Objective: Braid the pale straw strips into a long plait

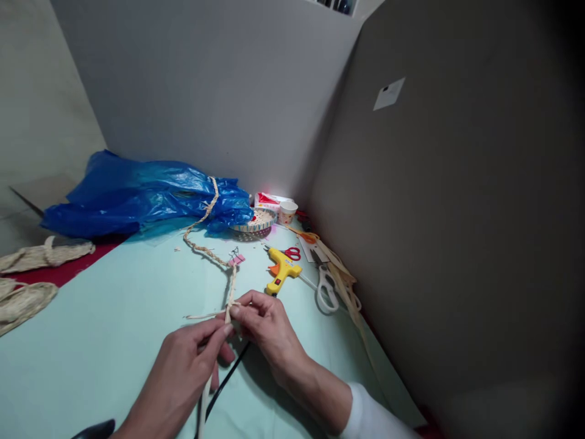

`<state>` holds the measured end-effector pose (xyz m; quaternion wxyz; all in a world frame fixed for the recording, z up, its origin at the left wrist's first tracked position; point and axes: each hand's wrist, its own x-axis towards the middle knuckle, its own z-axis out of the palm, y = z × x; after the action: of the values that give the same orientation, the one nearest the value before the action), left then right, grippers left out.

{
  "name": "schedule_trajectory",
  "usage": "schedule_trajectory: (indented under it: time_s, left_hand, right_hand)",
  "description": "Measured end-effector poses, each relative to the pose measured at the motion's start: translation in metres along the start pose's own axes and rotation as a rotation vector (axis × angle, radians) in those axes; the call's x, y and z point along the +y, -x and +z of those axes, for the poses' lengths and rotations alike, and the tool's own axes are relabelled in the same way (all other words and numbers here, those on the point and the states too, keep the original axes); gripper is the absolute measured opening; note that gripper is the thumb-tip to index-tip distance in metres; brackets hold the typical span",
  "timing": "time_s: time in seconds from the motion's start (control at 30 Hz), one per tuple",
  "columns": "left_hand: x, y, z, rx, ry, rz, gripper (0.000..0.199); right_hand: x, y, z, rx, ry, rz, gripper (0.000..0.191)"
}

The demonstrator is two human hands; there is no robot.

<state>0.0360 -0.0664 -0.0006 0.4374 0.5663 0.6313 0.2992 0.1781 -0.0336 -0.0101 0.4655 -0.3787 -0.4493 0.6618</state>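
Note:
A braided cord of pale fibre runs from the blue plastic bag toward me, with a pink binder clip fastened on it partway. Near its close end, my right hand pinches the cord between thumb and forefinger. Just below, my left hand is closed on a loose strand that hangs down past it. Another thin strand sticks out to the left of the fingers. The exact crossing of the strands is partly hidden by my fingertips.
A yellow glue gun lies beyond my right hand, near red-handled scissors and white-handled scissors. Behind stand a round basket and a paper cup. Grey partitions border the table. Woven pieces lie at left.

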Motion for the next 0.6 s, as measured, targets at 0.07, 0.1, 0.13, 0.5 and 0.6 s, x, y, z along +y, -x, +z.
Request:
schedule_trajectory:
  time_s: [0.07, 0.1, 0.13, 0.5, 0.6]
  left_hand:
    - [-0.001, -0.001, -0.001, -0.005, -0.025, 0.011, 0.05]
    - [-0.002, -0.002, -0.001, -0.004, -0.037, 0.022, 0.051]
    - [-0.003, -0.003, -0.001, -0.003, -0.049, 0.033, 0.051]
    - [-0.012, -0.007, -0.05, -0.025, -0.205, 0.112, 0.033]
    - [0.001, -0.016, -0.075, 0.303, -0.292, 0.154, 0.033]
  right_hand:
    - [0.0, 0.001, 0.001, 0.023, -0.058, 0.038, 0.028]
    - [0.0, 0.002, 0.002, 0.034, -0.073, 0.05, 0.029]
    - [-0.001, 0.002, 0.003, 0.041, -0.089, 0.058, 0.03]
    - [-0.004, 0.002, -0.007, 0.034, -0.028, 0.002, 0.015]
    - [-0.002, 0.003, -0.009, 0.039, -0.02, 0.007, 0.014]
